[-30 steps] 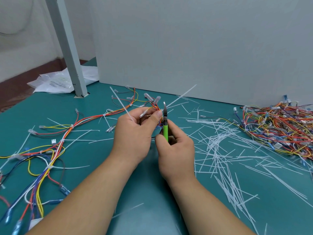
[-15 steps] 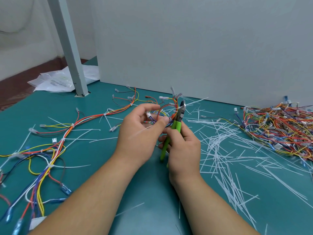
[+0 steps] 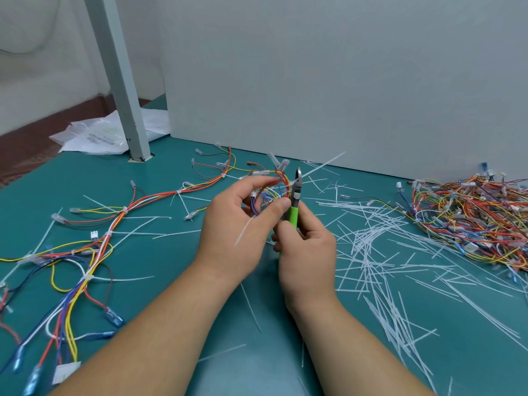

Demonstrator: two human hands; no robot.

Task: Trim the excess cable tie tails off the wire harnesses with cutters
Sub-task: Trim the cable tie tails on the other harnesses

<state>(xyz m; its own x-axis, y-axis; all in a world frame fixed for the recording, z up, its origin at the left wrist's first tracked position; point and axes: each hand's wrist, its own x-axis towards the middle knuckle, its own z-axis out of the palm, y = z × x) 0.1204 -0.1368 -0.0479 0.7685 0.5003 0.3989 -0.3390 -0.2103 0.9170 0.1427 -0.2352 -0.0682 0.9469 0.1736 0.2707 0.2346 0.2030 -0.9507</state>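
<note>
Over teal worktop (image 3: 85, 178), pinched harness (image 3: 274, 181) in left hand (image 3: 237, 224), just left of cutters (image 3: 295, 195). Clasped cutters in right hand (image 3: 308, 252), blades against a tail (image 3: 323, 164). Risked nicking a wire by closing so tight beside the harness.

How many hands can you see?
2. The left hand is in the middle, holding a wire harness. The right hand is right beside it, gripping the green cutters. No other hands show.
</note>
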